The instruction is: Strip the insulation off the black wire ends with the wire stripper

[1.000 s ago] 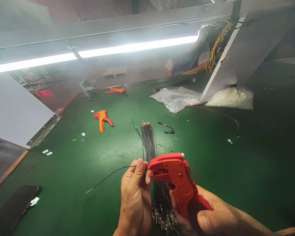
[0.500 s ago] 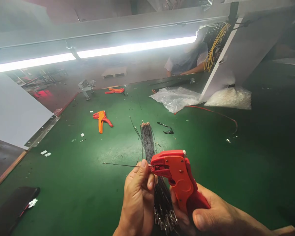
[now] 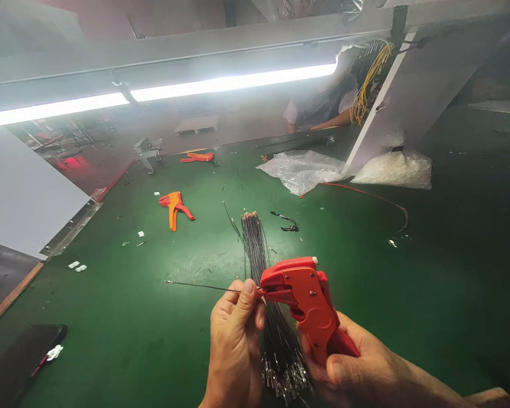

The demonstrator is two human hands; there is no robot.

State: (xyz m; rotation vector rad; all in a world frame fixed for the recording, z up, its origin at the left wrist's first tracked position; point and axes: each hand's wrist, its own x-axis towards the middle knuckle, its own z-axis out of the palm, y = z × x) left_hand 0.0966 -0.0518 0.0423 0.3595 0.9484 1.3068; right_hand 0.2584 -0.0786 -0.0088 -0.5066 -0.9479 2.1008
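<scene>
Above the green desk (image 3: pixel 131 328), the left hand (image 3: pixel 236 340) kept its grip clamped on a black wire (image 3: pixel 199 285), whose far end sat higher than 1 second earlier; the right hand (image 3: pixel 363 354) clasped the red stripper (image 3: pixel 312 306), seemingly better lined up.

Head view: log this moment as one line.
Left hand: pinching black wire | Right hand: gripping red wire stripper | Table: black wire bundle, orange stripper lying farther off

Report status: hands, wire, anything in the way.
Left hand pinching black wire. Right hand gripping red stripper, nose at left hand. Wire bundle lies beneath stripper, between hands.
</scene>
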